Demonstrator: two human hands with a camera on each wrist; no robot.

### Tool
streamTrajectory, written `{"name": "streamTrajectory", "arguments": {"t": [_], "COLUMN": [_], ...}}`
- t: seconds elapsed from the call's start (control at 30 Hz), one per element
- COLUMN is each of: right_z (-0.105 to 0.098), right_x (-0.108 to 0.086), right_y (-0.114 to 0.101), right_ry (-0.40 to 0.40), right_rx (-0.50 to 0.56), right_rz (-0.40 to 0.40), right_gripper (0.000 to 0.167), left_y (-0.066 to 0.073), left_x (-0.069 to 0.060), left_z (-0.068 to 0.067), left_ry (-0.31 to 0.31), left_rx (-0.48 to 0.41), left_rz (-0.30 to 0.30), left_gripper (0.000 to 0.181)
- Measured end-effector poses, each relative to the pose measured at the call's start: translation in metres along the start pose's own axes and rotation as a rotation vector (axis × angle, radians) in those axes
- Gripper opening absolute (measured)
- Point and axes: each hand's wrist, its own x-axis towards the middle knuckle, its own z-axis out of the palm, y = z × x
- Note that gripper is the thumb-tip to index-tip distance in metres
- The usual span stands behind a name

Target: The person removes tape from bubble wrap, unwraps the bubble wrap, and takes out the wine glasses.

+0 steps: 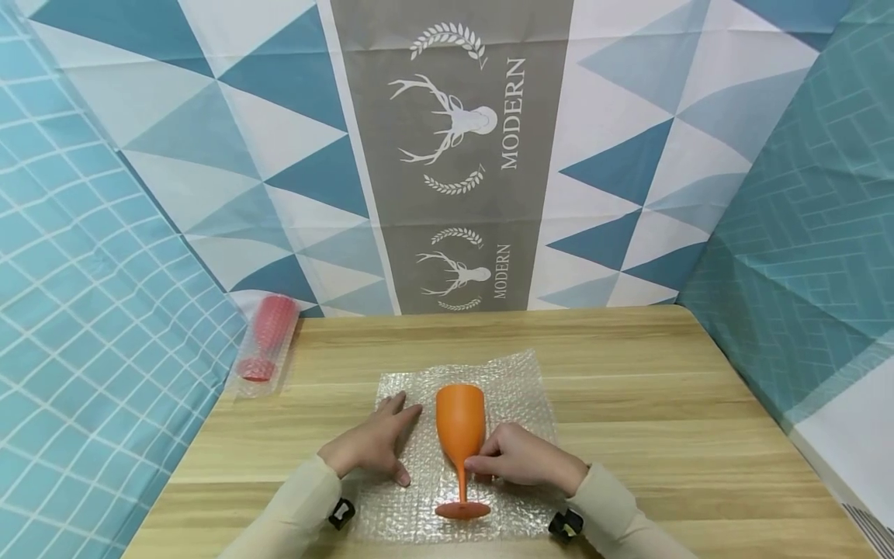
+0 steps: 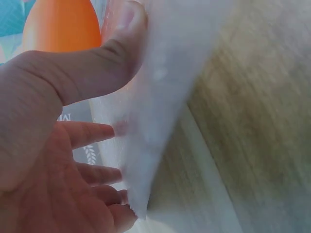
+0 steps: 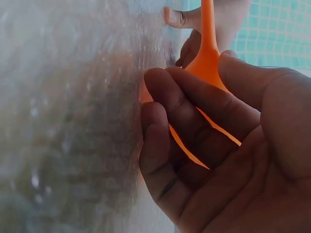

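Note:
An orange goblet (image 1: 461, 423) lies on a sheet of bubble wrap (image 1: 419, 512), its cup toward the back and its round foot toward the front. My right hand (image 1: 524, 458) pinches the goblet where the stem meets the cup, from the right; in the right wrist view its curled fingers (image 3: 165, 97) are beside the orange stem. My left hand (image 1: 373, 442) rests with spread fingers on the left part of the wrap. The left wrist view shows its fingertips (image 2: 116, 174) at the wrap's edge (image 2: 146, 145).
A red goblet wrapped in bubble wrap (image 1: 268, 338) lies at the table's back left corner. The wooden table (image 1: 628, 388) is bounded by patterned cloth at the back and both sides.

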Motion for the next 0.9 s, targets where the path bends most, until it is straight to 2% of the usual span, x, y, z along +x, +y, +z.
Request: {"name": "streamTrajectory", "arguments": {"t": [0.3, 0.4, 0.7, 0.9], "right_z": [0.009, 0.012, 0.015, 0.018], "right_x": [0.002, 0.003, 0.005, 0.006], "right_y": [0.001, 0.001, -0.005, -0.006], "right_ry": [0.024, 0.040, 0.030, 0.015], "right_rx": [0.021, 0.026, 0.016, 0.037], "right_rz": [0.059, 0.055, 0.054, 0.059], "right_gripper": [0.056, 0.057, 0.049, 0.051], "left_y": [0.002, 0.003, 0.002, 0.001], "left_x": [0.004, 0.004, 0.003, 0.003], "left_z": [0.000, -0.002, -0.002, -0.002], "left_ry": [-0.010, -0.016, -0.021, -0.011], "left_rx": [-0.010, -0.013, -0.033, -0.028], "left_rz": [0.005, -0.005, -0.012, -0.012], "left_gripper": [0.121, 0.121, 0.121, 0.122]}}
